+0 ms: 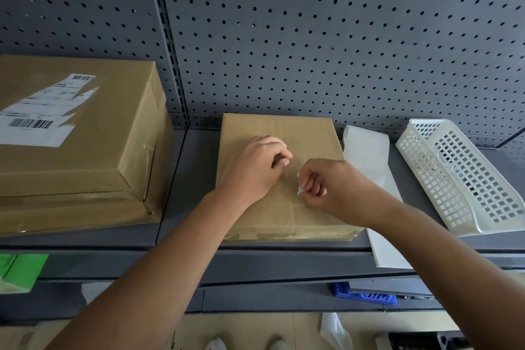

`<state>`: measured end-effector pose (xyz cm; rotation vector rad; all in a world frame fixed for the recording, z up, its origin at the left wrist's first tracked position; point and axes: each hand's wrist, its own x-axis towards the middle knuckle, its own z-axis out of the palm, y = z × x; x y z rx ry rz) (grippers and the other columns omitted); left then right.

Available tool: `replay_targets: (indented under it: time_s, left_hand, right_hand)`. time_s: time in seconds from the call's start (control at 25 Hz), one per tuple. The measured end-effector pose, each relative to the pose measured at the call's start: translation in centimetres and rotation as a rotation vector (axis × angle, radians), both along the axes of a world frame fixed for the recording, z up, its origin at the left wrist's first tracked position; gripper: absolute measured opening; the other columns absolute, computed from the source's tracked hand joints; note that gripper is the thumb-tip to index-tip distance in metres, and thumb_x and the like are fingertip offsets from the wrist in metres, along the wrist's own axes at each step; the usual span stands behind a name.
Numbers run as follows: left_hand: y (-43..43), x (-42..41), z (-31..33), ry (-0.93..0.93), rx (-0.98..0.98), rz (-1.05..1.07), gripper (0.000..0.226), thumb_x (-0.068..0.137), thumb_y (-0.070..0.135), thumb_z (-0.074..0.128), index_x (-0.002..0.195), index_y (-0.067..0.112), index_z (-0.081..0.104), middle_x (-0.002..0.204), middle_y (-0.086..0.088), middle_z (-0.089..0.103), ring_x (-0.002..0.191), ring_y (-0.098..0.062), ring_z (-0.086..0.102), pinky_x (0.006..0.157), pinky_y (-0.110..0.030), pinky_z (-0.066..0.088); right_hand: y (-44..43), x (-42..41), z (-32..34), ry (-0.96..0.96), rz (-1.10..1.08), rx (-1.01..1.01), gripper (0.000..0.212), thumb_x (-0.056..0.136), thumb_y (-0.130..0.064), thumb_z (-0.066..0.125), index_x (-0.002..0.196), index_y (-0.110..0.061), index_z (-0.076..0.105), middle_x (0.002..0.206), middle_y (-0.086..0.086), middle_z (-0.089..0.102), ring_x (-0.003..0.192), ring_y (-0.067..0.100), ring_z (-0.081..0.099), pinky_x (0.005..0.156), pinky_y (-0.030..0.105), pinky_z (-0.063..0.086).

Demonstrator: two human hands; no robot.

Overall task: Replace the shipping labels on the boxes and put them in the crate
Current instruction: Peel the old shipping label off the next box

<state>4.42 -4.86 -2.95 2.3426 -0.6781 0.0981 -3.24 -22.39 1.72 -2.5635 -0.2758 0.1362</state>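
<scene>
— Working at the small box (284, 179) on the grey shelf (190, 207): our left hand (255, 167) rests on its top, fingers curled and holding nothing, while our right hand (326, 187) pinches a white label scrap (300, 187).

— What crowds us?

— A bigger box (71, 145) with a torn label (42, 111) sits well to the left. Just right of our box lies a white backing sheet (372, 179), then the white basket (460, 176). Pegboard (312, 37) stands behind.

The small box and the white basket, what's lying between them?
A white sheet lies on the shelf between the small box and the basket, seen in the head view.
</scene>
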Motion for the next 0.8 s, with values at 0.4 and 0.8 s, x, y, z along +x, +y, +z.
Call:
replay_targets:
  time_s: [0.4,0.8]
  left_hand:
    - [0.1,0.0,-0.2,0.019,-0.013,-0.011,0.015,0.098,0.021,0.059,0.105,0.02,0.073,0.121,0.011,0.065,0.116,-0.007,0.052,0.095,-0.034,0.047]
    - [0.0,0.0,0.0,0.023,-0.01,-0.003,0.016,0.098,0.021,0.059,0.105,0.022,0.074,0.12,0.014,0.064,0.115,-0.005,0.051,0.096,-0.029,0.046]
  right_hand:
    - [3.6,0.2,1.5,-0.02,0.142,-0.604,0.011,0.092,-0.017,0.05,0.085,-0.015,0.042,0.077,-0.001,0.045,0.071,0.023,0.051,0.065,0.031,0.042]
    - [0.2,1.4,0.7,0.085,-0.012,-0.178,0.005,0.088,-0.024,0.061,0.087,-0.018,0.061,0.09,-0.002,0.067,0.083,0.017,0.062,0.077,0.033,0.053]
